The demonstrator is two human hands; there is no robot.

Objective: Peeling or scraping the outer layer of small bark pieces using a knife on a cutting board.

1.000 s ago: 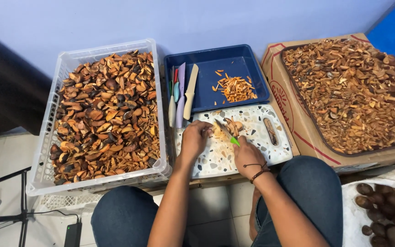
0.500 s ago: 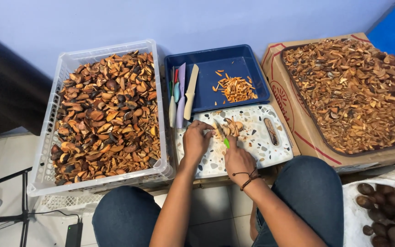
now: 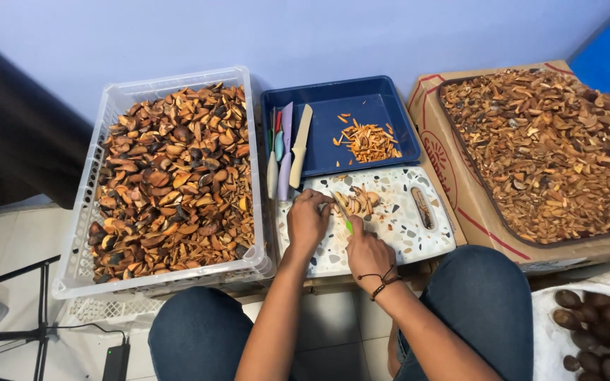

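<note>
My left hand (image 3: 306,221) presses down on brown nut pieces (image 3: 359,202) on a speckled white cutting board (image 3: 404,226). My right hand (image 3: 367,250) grips a knife with a green handle (image 3: 344,215); its blade lies across the pieces beside my left fingers. Behind the board sits a dark blue tray (image 3: 340,106) holding a small pile of orange slivers (image 3: 367,142) and several spare knives (image 3: 287,152) along its left side.
A white plastic crate (image 3: 86,233) full of brown husk pieces stands at the left. A cardboard box (image 3: 460,190) with chopped brown bits is at the right. Whole dark nuts (image 3: 598,335) lie on a white sack at lower right. A black stand (image 3: 8,310) is at lower left.
My right hand has drawn the knife left and toward me, closer to my left hand on the board. My left hand has barely shifted.
</note>
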